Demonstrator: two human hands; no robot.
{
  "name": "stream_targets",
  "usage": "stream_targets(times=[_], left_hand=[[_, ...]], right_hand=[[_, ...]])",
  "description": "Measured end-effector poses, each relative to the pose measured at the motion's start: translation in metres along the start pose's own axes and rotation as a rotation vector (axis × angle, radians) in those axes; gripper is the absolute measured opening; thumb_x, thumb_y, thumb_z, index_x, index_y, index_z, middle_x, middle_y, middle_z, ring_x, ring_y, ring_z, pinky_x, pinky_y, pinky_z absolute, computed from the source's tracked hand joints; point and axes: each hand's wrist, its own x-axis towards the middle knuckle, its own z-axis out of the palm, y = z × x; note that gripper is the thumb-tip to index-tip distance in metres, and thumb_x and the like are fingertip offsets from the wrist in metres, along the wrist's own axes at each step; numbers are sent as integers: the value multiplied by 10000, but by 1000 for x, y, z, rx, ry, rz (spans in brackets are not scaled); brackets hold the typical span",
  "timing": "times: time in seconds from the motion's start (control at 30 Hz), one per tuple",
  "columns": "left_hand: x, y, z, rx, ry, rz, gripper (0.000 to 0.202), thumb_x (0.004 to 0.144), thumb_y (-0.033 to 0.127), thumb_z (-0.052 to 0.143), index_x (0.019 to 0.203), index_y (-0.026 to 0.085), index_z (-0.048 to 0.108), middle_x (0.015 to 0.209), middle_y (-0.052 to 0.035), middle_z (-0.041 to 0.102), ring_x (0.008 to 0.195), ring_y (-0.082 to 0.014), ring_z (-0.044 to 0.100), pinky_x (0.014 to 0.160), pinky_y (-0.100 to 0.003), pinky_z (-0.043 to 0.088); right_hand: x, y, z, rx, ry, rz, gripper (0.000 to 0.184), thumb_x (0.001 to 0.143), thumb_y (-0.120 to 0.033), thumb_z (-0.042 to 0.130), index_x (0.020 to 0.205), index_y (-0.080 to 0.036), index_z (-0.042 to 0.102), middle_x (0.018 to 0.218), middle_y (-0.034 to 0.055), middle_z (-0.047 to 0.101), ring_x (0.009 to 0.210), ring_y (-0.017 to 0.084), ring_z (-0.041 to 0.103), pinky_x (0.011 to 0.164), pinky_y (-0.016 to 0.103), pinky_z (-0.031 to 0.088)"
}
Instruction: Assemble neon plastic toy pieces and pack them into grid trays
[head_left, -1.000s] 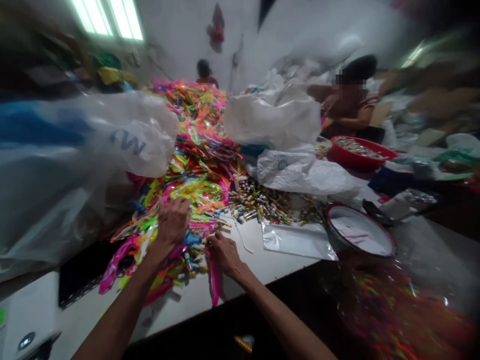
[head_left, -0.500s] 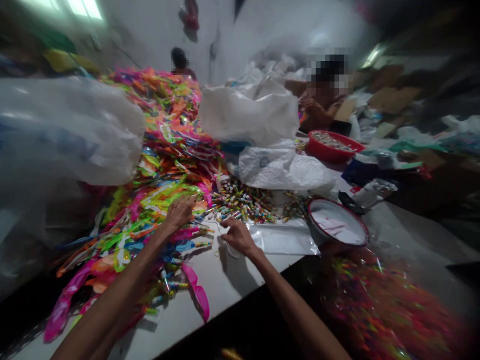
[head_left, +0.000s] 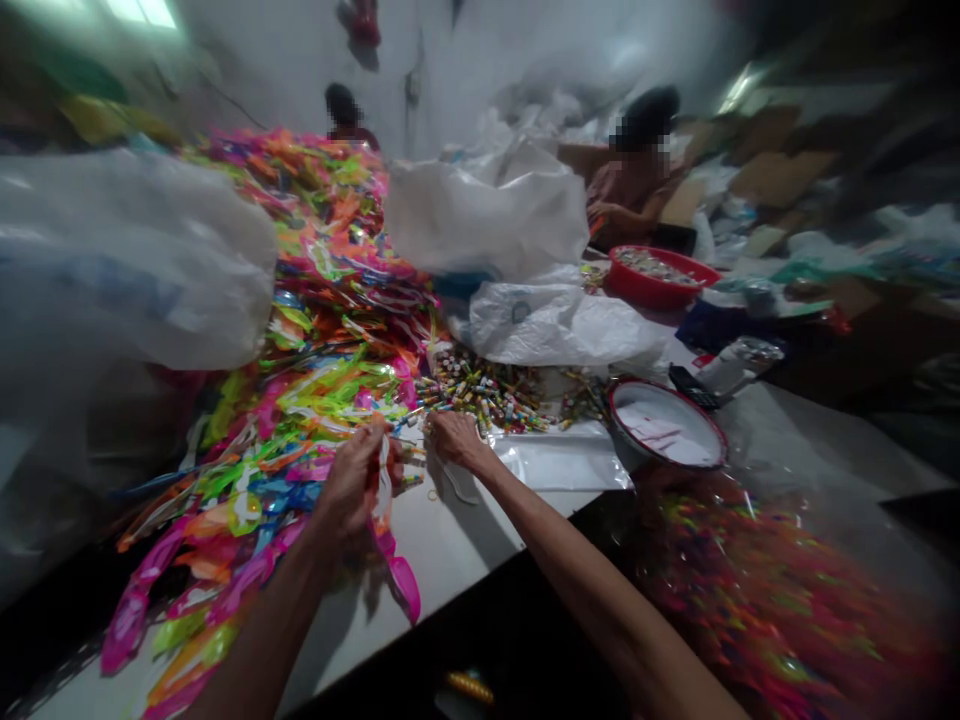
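The left hand (head_left: 358, 478) has its fingers curled round an orange-and-white strip (head_left: 385, 482), a little back from the bench's (head_left: 450, 545) near edge. Below it, a pink strip (head_left: 405, 588) reaches that edge. The right hand (head_left: 459, 440) is just beside, its fingers bent close together; whether they pinch anything I cannot tell. White top shows from this hand to the near edge, leaving room on that side. Farther in, tubes (head_left: 495, 395) and a heap of strips (head_left: 330, 250) crowd it; rightward, a clear bag (head_left: 559, 458) and a bowl (head_left: 631, 443) line the near edge.
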Motion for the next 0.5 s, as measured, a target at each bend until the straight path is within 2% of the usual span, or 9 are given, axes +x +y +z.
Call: stream_targets(times=[0.1, 0.2, 0.33, 0.37, 0.43, 0.5], left_hand=[[-9, -29, -10, 105, -92, 10, 250, 729, 368, 642, 801, 161, 521, 622, 25, 584, 456, -77, 511, 461, -189, 385], [-15, -42, -21, 240, -82, -11, 280, 714, 362, 664, 822, 120, 572, 721, -24, 619, 570, -92, 562, 538, -198, 419], [-20, -42, -20, 274, -113, -20, 360, 720, 365, 644, 994, 155, 539, 643, 25, 569, 510, -89, 500, 501, -209, 396], [-21, -41, -17, 303, -128, -10, 360, 726, 379, 632, 997, 161, 536, 630, 31, 553, 508, -90, 486, 492, -208, 388], [-23, -39, -12, 413, -178, 31, 315, 743, 413, 603, 912, 149, 565, 637, 20, 542, 537, -94, 478, 499, -207, 383], [-24, -37, -10, 504, -222, 79, 299, 755, 436, 580, 815, 143, 576, 640, 11, 534, 550, -94, 473, 508, -207, 376]], right_hand=[[-7, 7, -2, 116, 10, 21, 224, 679, -120, 516, 878, -132, 618, 855, 88, 634, 808, 203, 561, 684, 286, 391], [-21, 11, -6, 322, -20, 48, 283, 714, -201, 502, 961, -110, 604, 665, 30, 592, 581, 131, 527, 551, 243, 406], [-50, -1, -8, 1076, -192, 100, 423, 668, -212, 557, 1077, -104, 558, 566, -32, 547, 408, 64, 427, 451, 211, 396], [-57, -6, -9, 1205, -244, 102, 462, 641, -195, 584, 1094, -114, 550, 543, -45, 545, 389, 61, 425, 437, 208, 395], [-68, -17, -9, 1280, -319, 79, 524, 604, -169, 623, 1119, -138, 533, 501, -66, 550, 362, 68, 444, 411, 201, 390], [-75, -24, -11, 1292, -318, 65, 504, 583, -168, 657, 1072, -149, 538, 490, -63, 575, 358, 84, 481, 396, 196, 389]])
